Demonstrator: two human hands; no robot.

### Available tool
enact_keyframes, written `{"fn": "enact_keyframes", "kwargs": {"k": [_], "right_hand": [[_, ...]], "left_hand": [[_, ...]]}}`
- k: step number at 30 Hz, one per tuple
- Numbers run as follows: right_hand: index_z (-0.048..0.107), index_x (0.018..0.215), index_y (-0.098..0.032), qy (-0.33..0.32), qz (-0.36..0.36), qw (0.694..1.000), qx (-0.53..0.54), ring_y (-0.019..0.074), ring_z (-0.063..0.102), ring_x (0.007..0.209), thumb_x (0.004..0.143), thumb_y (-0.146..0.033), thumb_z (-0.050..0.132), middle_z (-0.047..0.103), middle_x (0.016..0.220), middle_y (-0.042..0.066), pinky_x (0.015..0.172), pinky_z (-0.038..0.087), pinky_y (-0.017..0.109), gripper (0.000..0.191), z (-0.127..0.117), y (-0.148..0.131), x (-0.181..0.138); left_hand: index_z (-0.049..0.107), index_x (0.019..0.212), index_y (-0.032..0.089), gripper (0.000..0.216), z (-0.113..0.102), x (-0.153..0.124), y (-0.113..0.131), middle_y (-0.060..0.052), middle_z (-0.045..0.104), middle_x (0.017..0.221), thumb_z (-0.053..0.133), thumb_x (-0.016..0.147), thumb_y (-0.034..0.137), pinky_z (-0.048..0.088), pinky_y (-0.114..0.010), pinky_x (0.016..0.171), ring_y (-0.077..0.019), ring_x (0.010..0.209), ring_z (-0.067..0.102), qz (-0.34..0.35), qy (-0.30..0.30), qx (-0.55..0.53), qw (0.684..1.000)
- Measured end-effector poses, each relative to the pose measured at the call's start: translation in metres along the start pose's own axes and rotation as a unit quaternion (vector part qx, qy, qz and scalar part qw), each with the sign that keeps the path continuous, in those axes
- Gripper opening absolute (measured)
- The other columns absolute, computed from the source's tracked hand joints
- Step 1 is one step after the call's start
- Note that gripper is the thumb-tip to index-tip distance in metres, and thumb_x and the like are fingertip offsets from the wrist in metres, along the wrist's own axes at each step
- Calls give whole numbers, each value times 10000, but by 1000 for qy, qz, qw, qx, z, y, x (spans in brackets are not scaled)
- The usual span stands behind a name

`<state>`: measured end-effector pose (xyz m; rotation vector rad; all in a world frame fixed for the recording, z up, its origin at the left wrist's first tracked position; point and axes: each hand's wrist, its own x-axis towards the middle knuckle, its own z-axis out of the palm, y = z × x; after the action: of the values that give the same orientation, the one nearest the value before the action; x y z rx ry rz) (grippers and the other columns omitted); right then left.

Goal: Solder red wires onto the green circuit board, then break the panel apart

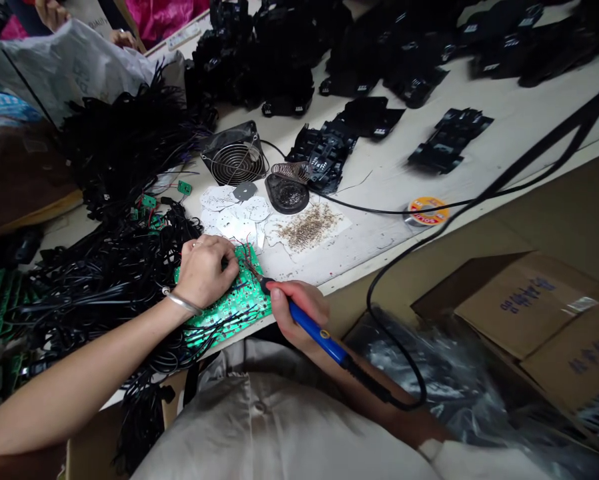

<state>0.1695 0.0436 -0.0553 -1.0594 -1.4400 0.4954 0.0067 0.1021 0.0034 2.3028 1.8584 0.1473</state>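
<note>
My right hand (299, 308) grips a blue soldering iron (317, 332), its tip pointing up and left over a green circuit board panel (229, 303). On the upper part of that panel rests my left hand (207, 270), fingers curled and pressed together; whatever they pinch is hidden. Thin reddish wires (249, 259) stick up between my left fingers and the iron's tip. Black cables (224, 323) with their ends on the panel run across its lower part. The iron's cord loops off to the right.
A fan (237, 157), a soldering stand (288, 190), brown solder crumbs (309, 227) and a solder spool (426, 211) lie beyond the panel. Bundled black cables (104, 293) crowd the left. Black moulded parts (449, 140) cover the back. Cardboard boxes (539, 313) stand right. Another person's hands (52, 13) show top left.
</note>
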Motion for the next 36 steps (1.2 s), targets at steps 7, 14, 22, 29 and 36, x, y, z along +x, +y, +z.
{"fn": "enact_keyframes", "kwargs": {"k": [7, 14, 22, 29, 36], "right_hand": [[590, 899, -242, -7, -22, 1000, -1, 120, 665, 624, 850, -132, 547, 716, 746, -20, 630, 547, 239, 128, 1, 1, 1], [577, 922, -230, -6, -52, 999, -6, 111, 666, 620, 844, -109, 546, 718, 740, -15, 622, 544, 222, 148, 3, 2, 2], [606, 885, -215, 16, -3, 1000, -3, 108, 674, 648, 859, -136, 542, 722, 761, -11, 655, 560, 213, 105, -1, 0, 1], [615, 876, -216, 21, 13, 1000, -11, 115, 679, 642, 860, -144, 536, 725, 761, -9, 641, 567, 217, 109, -6, -2, 3], [617, 866, -210, 28, 19, 999, -11, 112, 678, 634, 858, -136, 536, 724, 749, -8, 639, 566, 211, 109, -8, -3, 2]], "left_hand": [[590, 667, 185, 123, 1, 0, 1, -51, 696, 930, 524, 768, 208, 382, -419, 857, -238, 926, 588, -1, 0, 3, 1000], [581, 650, 185, 133, 1, 0, 3, -44, 694, 930, 516, 765, 203, 375, -425, 872, -234, 923, 588, -8, 2, 2, 1000], [585, 657, 188, 131, 0, 0, 5, -38, 695, 948, 516, 766, 209, 358, -423, 889, -230, 955, 584, -17, -9, 17, 1000], [582, 655, 190, 127, 0, 0, 4, -34, 695, 946, 517, 762, 207, 365, -417, 893, -225, 958, 585, -21, -10, 15, 1000], [582, 647, 188, 128, 1, 0, 3, -30, 700, 932, 522, 758, 210, 363, -414, 885, -219, 954, 592, -20, -2, 8, 1000]]}}
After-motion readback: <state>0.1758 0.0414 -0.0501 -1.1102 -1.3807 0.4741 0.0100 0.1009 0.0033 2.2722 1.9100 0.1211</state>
